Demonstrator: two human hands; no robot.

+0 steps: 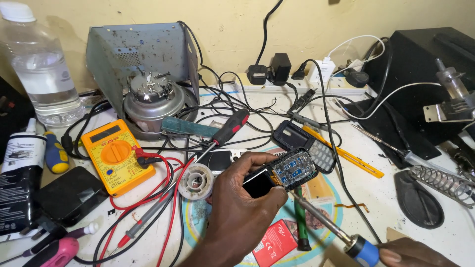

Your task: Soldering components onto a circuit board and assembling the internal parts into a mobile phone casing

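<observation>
The left hand (242, 202) held an opened phone (279, 175) just above the table (376, 198), its fingers closed around the body with the blue circuit board facing up. The right hand (410, 253) (mostly cut off at the lower edge) gripped a blue-handled soldering iron (326, 220), whose tip sat at the phone's lower edge. A yellow multimeter (115, 155) and a solder spool (196, 181) lay to the left
</observation>
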